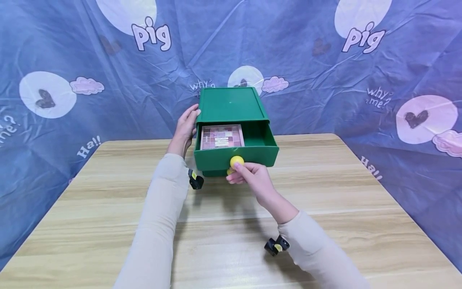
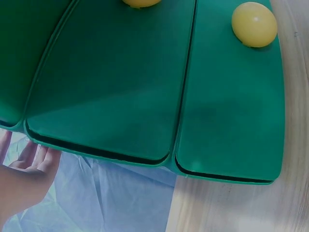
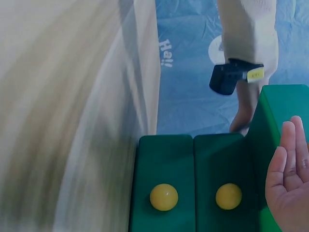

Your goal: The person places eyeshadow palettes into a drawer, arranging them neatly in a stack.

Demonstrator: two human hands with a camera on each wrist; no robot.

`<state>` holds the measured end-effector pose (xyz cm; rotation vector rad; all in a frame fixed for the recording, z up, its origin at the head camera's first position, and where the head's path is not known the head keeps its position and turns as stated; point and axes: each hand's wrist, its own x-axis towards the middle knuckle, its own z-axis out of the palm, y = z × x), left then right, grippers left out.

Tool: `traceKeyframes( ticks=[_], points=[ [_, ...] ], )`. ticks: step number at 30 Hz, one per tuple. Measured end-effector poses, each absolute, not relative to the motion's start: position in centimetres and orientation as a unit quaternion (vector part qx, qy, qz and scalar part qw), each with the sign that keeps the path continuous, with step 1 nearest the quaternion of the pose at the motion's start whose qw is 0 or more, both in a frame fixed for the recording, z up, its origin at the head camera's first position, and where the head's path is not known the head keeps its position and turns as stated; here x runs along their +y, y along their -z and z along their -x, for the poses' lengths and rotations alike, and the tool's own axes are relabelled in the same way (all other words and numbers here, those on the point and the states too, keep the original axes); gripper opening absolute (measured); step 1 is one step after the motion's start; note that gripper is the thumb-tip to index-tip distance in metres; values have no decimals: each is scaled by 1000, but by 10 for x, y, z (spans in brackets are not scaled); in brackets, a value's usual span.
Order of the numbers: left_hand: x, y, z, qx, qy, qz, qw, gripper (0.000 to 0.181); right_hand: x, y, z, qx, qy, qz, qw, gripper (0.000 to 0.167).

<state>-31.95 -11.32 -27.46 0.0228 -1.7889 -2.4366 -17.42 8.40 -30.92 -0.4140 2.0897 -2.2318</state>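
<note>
A green drawer cabinet (image 1: 231, 104) stands at the back of the table, its top drawer (image 1: 213, 160) pulled out. Inside that drawer, on the left, lies a flat pinkish box with a checkered lid (image 1: 213, 138), possibly a makeup palette. My right hand (image 1: 258, 180) pinches the drawer's round yellow knob (image 1: 236, 161), the thumb on its near side. In the right wrist view the knob is hidden. My left hand (image 1: 185, 128) rests against the cabinet's left side, fingers extended; the left wrist view shows it (image 2: 31, 169) beside the top drawer level.
Below the open drawer are two closed drawers with yellow knobs (image 3: 164, 197). A pale wooden table (image 1: 126, 224) spreads out in front and to both sides. Blue printed cloth (image 1: 306, 80) hangs behind and around it. Black wrist cameras (image 1: 276, 245) sit on both sleeves.
</note>
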Motion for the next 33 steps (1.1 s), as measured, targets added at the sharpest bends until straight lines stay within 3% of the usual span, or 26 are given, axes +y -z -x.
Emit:
traceKeyframes(
  ticks=[11, 15, 18, 33],
  points=[
    [-116, 273, 318, -592, 804, -11, 54, 46, 80, 309, 211, 679, 722, 130, 24, 41],
    [-116, 274, 318, -605, 794, -15, 53, 45, 87, 361, 266, 669, 728, 146, 22, 38],
    [-116, 273, 318, -606, 793, -14, 53, 44, 88, 376, 293, 674, 726, 134, 28, 34],
    [-114, 274, 318, -589, 807, -10, 53, 44, 73, 310, 260, 687, 722, 80, 22, 43]
  ],
)
